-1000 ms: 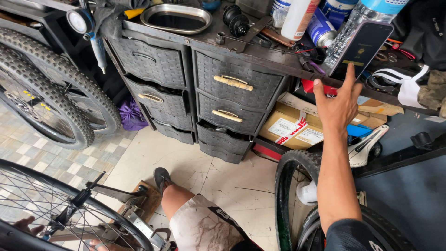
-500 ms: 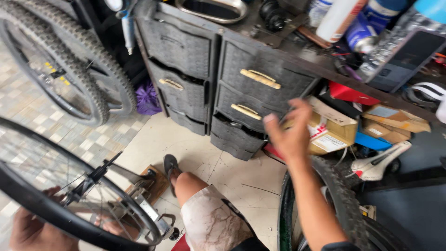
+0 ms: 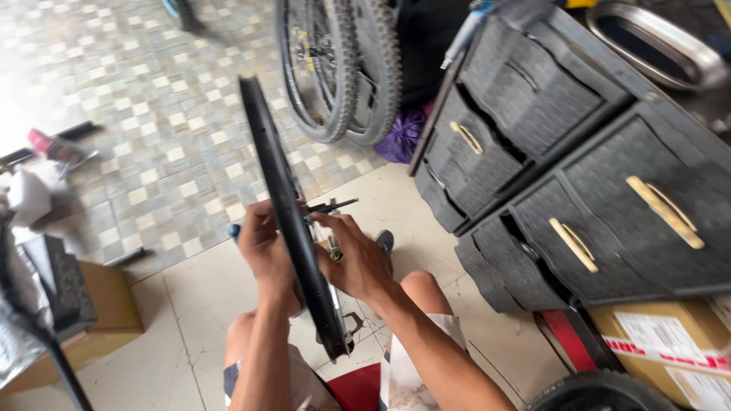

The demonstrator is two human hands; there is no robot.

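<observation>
A: Between the knees, over the pale floor tiles [image 3: 190,304], what stands there?

B: A black bicycle wheel [image 3: 293,221], seen edge-on and nearly upright, leaning a little to the left at the top. Its lower end sits just above a red patch [image 3: 358,388] between the person's legs.

A: And the hands?

B: The left hand [image 3: 263,247] is on the left face of the wheel, fingers curled together around the rim. The right hand [image 3: 358,262] is on the right face, near the hub, its fingers closed on the small parts at the axle [image 3: 331,205], which sticks out to the right.

A: What lies around?

B: To the right, a black woven-look drawer chest [image 3: 579,175] with pale gold handles. Behind it, two knobby tyres [image 3: 343,68] leaning together, with a purple bag [image 3: 400,137] at their foot. Lower right, a cardboard box [image 3: 670,342] with red-and-white tape; lower left, another brown box [image 3: 99,312].
</observation>
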